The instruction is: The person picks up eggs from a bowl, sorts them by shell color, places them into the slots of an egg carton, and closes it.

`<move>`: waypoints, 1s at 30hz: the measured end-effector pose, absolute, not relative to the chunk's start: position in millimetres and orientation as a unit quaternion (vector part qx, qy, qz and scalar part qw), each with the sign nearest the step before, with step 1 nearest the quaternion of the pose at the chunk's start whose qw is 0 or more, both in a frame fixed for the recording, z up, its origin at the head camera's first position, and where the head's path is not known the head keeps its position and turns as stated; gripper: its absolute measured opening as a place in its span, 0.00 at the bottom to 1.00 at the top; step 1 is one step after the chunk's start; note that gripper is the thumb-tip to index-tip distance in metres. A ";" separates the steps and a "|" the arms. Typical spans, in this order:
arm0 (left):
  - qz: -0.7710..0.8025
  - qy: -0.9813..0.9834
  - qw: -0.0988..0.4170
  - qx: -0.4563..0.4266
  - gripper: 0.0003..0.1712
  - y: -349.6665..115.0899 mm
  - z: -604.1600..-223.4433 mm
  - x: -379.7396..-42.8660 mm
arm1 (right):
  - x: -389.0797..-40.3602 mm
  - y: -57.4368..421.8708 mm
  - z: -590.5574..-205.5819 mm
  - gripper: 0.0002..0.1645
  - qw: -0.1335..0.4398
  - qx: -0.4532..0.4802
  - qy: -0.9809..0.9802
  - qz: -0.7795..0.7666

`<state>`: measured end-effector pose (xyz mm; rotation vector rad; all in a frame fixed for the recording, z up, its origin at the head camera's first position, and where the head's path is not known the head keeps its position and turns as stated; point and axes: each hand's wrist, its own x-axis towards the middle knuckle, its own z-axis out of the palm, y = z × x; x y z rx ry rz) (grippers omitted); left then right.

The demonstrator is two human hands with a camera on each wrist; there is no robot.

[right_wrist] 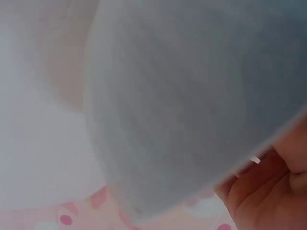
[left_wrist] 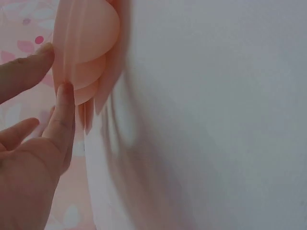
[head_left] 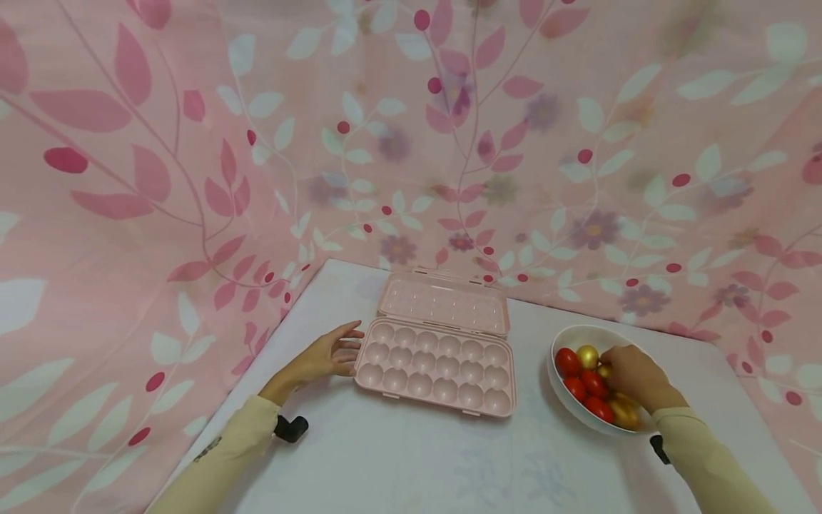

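A pink egg box (head_left: 434, 368) with rows of round hollows lies on the table, its lid (head_left: 443, 303) folded back behind it. My left hand (head_left: 326, 355) is at the box's left end, fingers spread and nearly straight. In the left wrist view, fingertips (left_wrist: 65, 88) touch the box's rim. On the right stands a white bowl (head_left: 557, 385) holding red eggs (head_left: 568, 362) and gold eggs (head_left: 587, 356). My right hand (head_left: 636, 375) reaches down into it, fingers bent beside a gold egg; their tips are hidden, and I cannot tell whether they grip it.
A white cloth (head_left: 411, 464) covers the table. Pink curtain fabric (head_left: 449, 143) with leaves and flowers hangs behind the table and along its left side. The bowl's outer wall (right_wrist: 172, 120) fills much of the right wrist view.
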<state>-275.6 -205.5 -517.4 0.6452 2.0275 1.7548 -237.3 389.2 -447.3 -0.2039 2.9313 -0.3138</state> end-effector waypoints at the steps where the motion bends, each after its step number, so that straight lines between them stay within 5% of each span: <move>1: 0.627 0.721 0.189 0.227 0.57 -205.2 -517.0 -275.8 | -237.0 389.7 -447.3 0.17 0.095 -0.068 0.987 -0.106; 13: 0.631 0.715 0.189 0.237 0.58 -204.5 -516.8 -277.0 | -237.9 398.7 -450.1 0.18 0.101 -0.067 0.985 -0.122; 30: 0.627 0.723 0.182 0.223 0.61 -204.0 -514.9 -272.9 | -231.4 407.5 -449.6 0.20 0.001 -0.081 0.985 -0.155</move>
